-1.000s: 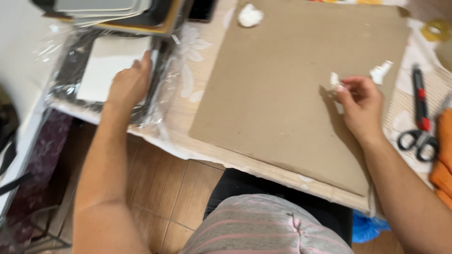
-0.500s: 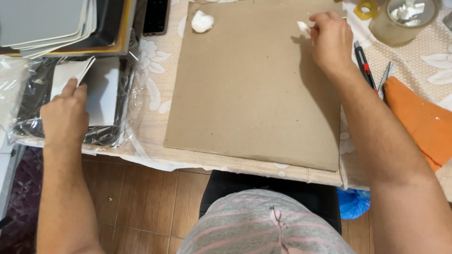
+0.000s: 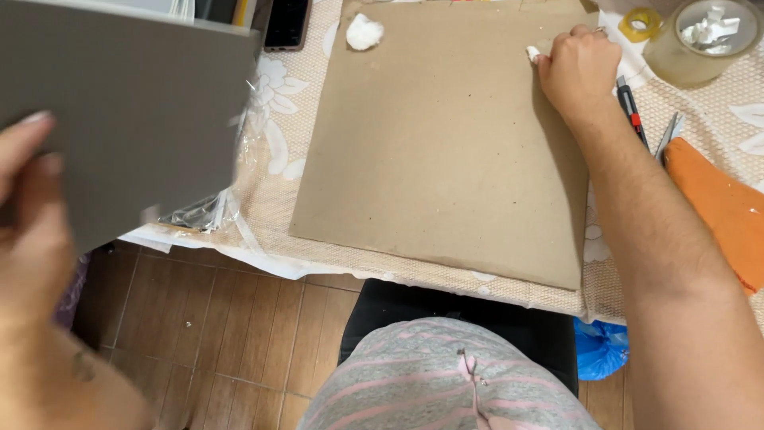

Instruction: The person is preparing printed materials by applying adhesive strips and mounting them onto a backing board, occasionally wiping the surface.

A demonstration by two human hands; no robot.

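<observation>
Seen from the head camera, the left hand (image 3: 32, 215) lifts a flat grey board (image 3: 127, 111) close to the lens, fingers pinched on its lower left edge so that the sheet hangs tilted above the table's left corner, blurred by its nearness. Beneath it lies crumpled clear plastic wrap (image 3: 203, 211), seemingly the board's discarded cover. Across the table, the right hand (image 3: 579, 70) rests curled on the far right of a large brown cardboard sheet (image 3: 446, 151), its fingertips closed on a small white scrap (image 3: 532, 53), and its weight appears to keep the sheet flat. A white wad (image 3: 364, 32) sits near the cardboard's far left corner. Just beside the right wrist lie a red-and-black utility knife (image 3: 629, 103) and, touching an orange cloth (image 3: 720, 199), what looks like scissor blades (image 3: 670, 134). Further back, a clear jar (image 3: 704, 40) holds white paper scraps, with a roll of yellowish tape (image 3: 639, 24) next to it. A dark phone (image 3: 286, 22) lies at the far edge.
</observation>
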